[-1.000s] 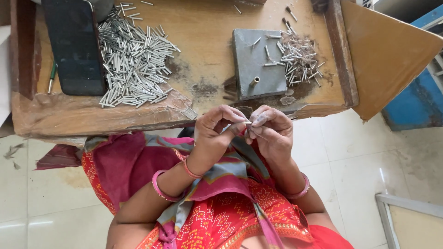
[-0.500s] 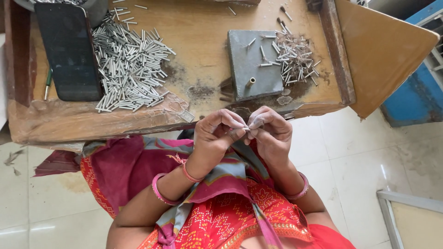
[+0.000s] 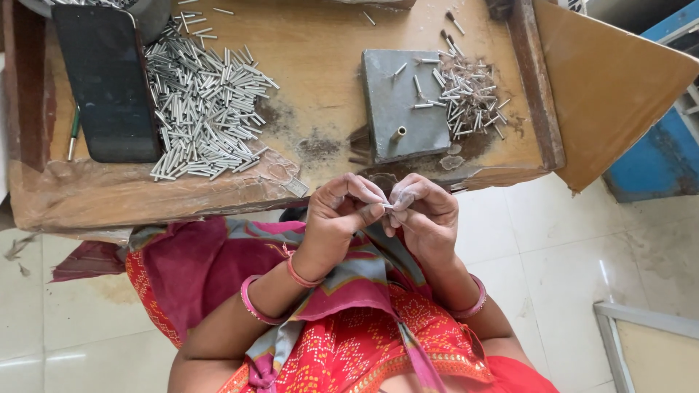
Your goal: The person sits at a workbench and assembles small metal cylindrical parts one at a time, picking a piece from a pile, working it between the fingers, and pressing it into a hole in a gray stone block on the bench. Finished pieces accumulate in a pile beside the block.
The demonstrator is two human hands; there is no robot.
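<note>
A: Your left hand (image 3: pixel 336 218) and right hand (image 3: pixel 426 215) meet just off the near edge of the worn wooden bench (image 3: pixel 320 44). Both sets of fingers are pinched almost closed on one small silvery metal piece (image 3: pixel 387 208) between the fingertips; its exact shape is too small to tell.

B: What could go wrong for you here?

A: I'd judge the piece is smooth, thin and slippery. Held over your lap, away from the bench, it could slip from your fingers and drop into the red patterned cloth (image 3: pixel 349 342) or onto the pale tiled floor (image 3: pixel 568 255).

B: And around you?

A: A loose heap of shiny slim metal tubes (image 3: pixel 207 109) lies far left beside a flat black slab (image 3: pixel 105 80). A grey square metal block (image 3: pixel 404 102) sits right of it, touching a smaller, duller pile of pins (image 3: pixel 470 94). A careless elbow could scatter them.
</note>
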